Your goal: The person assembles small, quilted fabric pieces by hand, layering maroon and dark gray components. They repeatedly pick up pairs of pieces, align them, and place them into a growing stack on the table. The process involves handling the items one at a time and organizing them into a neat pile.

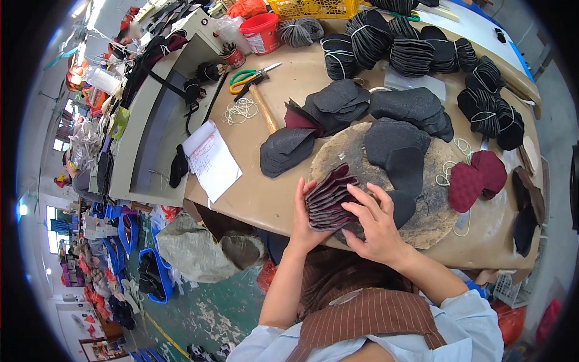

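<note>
The person's left hand (302, 218) closes around the outer side of a stack of cut pieces (327, 202), holding it on edge. The right hand (379, 228) is at the opposite side, fingers bent and spread, the fingertips at the stack's edges; whether they pinch any layers cannot be told. The stack sits between the two palms, at the near edge of a round block (442, 222). It is made of many thin, soft-looking layers, dark grey edges alternating with deep maroon faces, fanned like pleats at the top and packed closer lower down. The outlines look slightly wavy rather than flush. Just beyond the grip lie loose black pieces (405, 171) with rounded ends, and well to the right of it sit maroon pieces (466, 186) with a finely textured surface.
</note>
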Demonstrator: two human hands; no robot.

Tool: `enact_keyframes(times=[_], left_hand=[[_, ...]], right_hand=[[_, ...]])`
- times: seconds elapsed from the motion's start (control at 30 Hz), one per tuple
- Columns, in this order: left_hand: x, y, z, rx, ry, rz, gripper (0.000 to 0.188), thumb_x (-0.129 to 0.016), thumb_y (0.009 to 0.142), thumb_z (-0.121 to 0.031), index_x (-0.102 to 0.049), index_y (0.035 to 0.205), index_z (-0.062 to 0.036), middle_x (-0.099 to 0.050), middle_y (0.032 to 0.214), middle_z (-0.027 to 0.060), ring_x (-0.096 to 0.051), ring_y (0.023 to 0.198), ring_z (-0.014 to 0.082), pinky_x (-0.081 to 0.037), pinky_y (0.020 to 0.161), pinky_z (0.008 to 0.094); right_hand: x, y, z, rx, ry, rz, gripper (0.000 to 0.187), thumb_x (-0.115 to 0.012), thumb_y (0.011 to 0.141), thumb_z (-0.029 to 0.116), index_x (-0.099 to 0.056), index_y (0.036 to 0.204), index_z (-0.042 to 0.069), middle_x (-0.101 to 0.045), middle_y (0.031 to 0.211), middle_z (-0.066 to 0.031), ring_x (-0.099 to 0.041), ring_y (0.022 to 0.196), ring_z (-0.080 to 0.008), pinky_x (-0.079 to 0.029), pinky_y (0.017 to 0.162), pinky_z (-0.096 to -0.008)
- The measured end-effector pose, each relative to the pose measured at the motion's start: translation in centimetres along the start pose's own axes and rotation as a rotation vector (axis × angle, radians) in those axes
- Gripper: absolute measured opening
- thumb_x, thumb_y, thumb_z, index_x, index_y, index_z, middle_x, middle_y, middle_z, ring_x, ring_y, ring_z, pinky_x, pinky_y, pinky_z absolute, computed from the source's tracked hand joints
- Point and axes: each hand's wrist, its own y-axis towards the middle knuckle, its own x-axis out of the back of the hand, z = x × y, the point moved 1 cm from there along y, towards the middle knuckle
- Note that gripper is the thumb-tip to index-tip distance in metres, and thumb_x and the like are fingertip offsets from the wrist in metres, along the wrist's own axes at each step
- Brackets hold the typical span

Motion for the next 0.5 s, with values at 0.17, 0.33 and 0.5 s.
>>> enact_keyframes(times=[0.17,0.33,0.5], left_hand=[[0.0,0.1,-0.5,-0.003,0.017,0.002,0.128,-0.092,0.053,-0.012,-0.007,0.149,-0.0052,-0.036,0.138,0.0227,-0.045,0.125,0.0315,-0.04,0.103,0.0389],[0.4,0.2,-0.8,0.016,-0.013,0.009,0.128,-0.092,0.053,-0.01,-0.007,0.149,-0.0051,-0.035,0.139,0.0218,-0.045,0.125,0.0305,-0.039,0.103,0.0381],[0.5,0.2,-0.8,0.087,-0.104,0.028,0.13,-0.09,0.051,-0.011,-0.006,0.149,-0.0077,-0.033,0.14,0.0177,-0.045,0.125,0.0292,-0.039,0.103,0.0392]], right_hand=[[-0.3,-0.3,-0.1,0.022,0.018,-0.028,0.063,-0.074,0.068,0.014,-0.05,0.126,0.006,-0.045,0.135,-0.012,-0.036,0.125,-0.0372,-0.028,0.104,-0.0459],[-0.4,1.1,0.4,-0.004,0.056,-0.037,0.081,-0.076,0.065,0.015,-0.04,0.136,0.0,-0.048,0.12,-0.0149,-0.041,0.117,-0.0368,-0.031,0.099,-0.0461],[-0.4,2.8,0.3,-0.003,0.042,-0.005,0.079,-0.076,0.061,0.015,-0.045,0.132,-0.003,-0.048,0.107,-0.0152,-0.045,0.106,-0.0357,-0.037,0.092,-0.0454]])
